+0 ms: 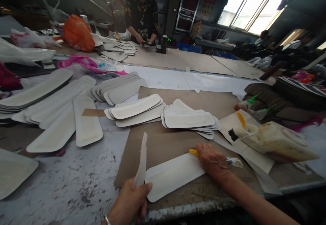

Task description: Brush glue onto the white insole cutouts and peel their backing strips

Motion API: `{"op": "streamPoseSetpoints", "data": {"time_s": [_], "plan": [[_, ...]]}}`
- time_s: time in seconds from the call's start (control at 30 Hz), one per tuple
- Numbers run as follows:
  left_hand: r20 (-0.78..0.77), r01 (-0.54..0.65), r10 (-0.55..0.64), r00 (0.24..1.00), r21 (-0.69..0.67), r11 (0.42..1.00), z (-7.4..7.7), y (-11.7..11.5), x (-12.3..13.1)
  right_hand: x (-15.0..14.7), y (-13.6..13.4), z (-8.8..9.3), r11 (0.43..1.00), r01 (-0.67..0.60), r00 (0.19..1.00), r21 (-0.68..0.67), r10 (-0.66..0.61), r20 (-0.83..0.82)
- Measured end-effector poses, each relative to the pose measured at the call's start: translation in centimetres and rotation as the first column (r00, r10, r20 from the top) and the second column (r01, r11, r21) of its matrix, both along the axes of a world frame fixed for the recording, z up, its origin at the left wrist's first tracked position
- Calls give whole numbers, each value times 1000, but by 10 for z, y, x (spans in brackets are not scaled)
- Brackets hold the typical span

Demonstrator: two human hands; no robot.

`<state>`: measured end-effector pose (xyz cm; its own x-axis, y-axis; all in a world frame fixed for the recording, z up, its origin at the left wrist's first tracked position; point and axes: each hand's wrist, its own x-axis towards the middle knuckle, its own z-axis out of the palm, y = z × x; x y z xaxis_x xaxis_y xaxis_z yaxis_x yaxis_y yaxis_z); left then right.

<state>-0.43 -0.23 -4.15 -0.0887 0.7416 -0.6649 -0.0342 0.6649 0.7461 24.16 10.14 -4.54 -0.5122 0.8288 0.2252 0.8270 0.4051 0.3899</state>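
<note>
A rounded white panel (pixel 175 174) lies at a slant on the brown sheet (pixel 163 143) near the table's front edge. My left hand (pixel 131 198) is closed on a thin pale strip (pixel 142 157) that stands up from it, and its thumb tip is at the panel's left end. Over the panel's right end, my right hand (pixel 212 160) is wrapped round a brush (pixel 235 162). The yellow handle end pokes out on its left and the whitish bristles on its right. Small stacks of similar white panels (pixel 189 119) lie just beyond.
More white panels (pixel 89 123) fan out at the left. On the right lies a stained plastic jug (pixel 282 142) with a yellow-handled brush (pixel 241 119), near dark stacked pieces (pixel 265 97). Across the table a person (pixel 141 14) handles something beside an orange bag (pixel 78 33).
</note>
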Motion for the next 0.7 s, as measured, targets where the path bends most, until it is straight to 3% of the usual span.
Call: {"op": "streamPoseSetpoints", "data": {"time_s": [0.17,0.4,0.5,0.63,0.7], "plan": [[55,0,-1,998,23,1000,-6,-1,-5,20,8,1,994,111,994,7,-111,-10],[58,88,-89,994,32,996,-10,3,-7,38,-4,35,975,211,976,72,-205,-73],[21,92,-94,995,61,994,3,6,-12,33,-11,39,980,186,980,75,-180,-84],[-196,-89,128,972,197,976,33,4,-20,16,-13,33,994,100,991,54,-94,-98],[-126,-159,195,973,253,954,44,2,-13,5,-13,30,997,57,993,48,-51,-109]]}}
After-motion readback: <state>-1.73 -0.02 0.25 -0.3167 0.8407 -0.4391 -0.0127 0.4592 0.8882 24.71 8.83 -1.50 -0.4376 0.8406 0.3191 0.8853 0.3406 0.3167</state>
